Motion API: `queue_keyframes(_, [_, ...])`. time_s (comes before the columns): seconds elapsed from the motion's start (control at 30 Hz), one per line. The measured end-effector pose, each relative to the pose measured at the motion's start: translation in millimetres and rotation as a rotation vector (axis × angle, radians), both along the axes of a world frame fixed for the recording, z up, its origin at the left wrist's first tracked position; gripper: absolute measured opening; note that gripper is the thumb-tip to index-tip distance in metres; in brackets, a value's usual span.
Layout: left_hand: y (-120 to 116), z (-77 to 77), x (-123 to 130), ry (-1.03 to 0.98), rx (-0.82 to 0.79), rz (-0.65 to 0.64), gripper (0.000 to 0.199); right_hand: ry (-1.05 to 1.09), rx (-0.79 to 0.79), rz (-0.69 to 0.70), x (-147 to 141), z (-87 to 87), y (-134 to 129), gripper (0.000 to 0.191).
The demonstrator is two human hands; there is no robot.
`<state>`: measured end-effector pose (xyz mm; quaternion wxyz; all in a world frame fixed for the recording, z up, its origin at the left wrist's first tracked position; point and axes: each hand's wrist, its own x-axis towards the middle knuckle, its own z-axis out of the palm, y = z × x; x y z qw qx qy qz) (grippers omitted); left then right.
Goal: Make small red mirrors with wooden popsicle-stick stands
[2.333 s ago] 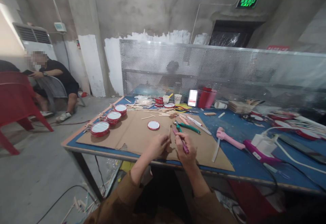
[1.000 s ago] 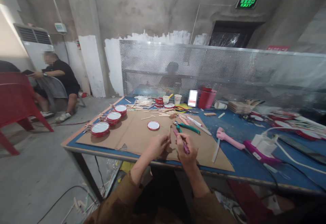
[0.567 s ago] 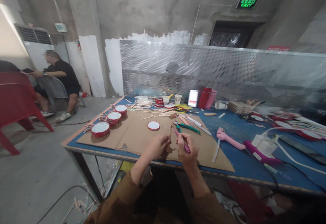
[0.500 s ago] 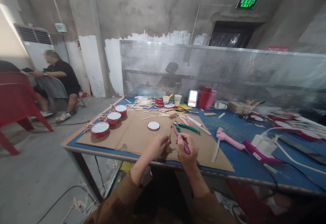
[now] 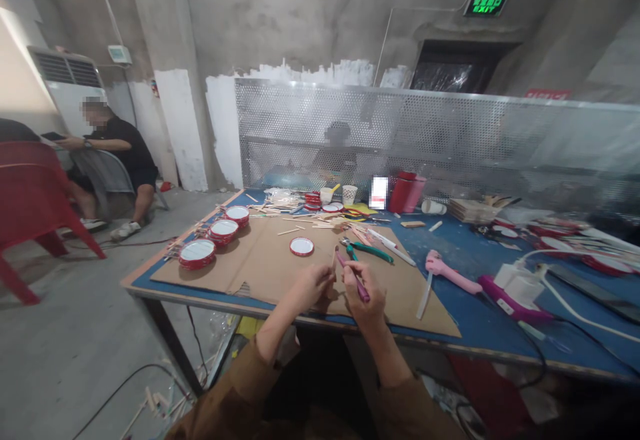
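My left hand point(image 5: 311, 287) pinches a thin wooden craft stick point(image 5: 334, 260) that stands nearly upright above the cardboard sheet point(image 5: 260, 260). My right hand point(image 5: 363, 290) grips a magenta-handled tool point(image 5: 356, 281), and its tip points up and left, close beside the stick. I cannot tell if the two touch. Green-handled pliers point(image 5: 369, 251) lie just beyond my hands. A red-rimmed round tin lid point(image 5: 302, 247) rests on the cardboard to the far left of them, and several more point(image 5: 197, 253) sit along the sheet's left side.
The blue worktable point(image 5: 500, 340) holds loose sticks, cups, a pink glue gun point(image 5: 450, 277) and a white power adapter point(image 5: 520, 290) with cables at right. A perforated metal screen point(image 5: 400, 133) stands behind it. A person point(image 5: 117, 147) sits at left near a red plastic chair point(image 5: 35, 193).
My right hand and its tool have shifted slightly left, bringing the tool's tip nearer the stick. My left hand and the stick have barely moved.
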<state>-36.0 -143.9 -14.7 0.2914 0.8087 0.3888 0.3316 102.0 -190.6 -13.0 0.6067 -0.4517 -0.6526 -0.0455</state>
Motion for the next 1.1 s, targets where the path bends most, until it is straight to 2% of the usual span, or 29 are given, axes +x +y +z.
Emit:
queue_keyframes(0.37, [1.8, -0.8, 0.6, 0.025, 0.017, 0.026, 0.020, -0.022, 0.021, -0.004, -0.6, 2.8, -0.6, 0.013])
queue_keyframes(0.63, [-2.4, 3.2, -0.8, 0.017, 0.006, 0.019, 0.023, 0.043, -0.005, -0.022, 1.1, -2.4, 1.1, 0.014])
queue_keyframes(1.1, [0.5, -1.7, 0.5, 0.012, 0.032, 0.020, 0.022, -0.003, -0.029, -0.010, -0.1, 0.0, -0.5, 0.015])
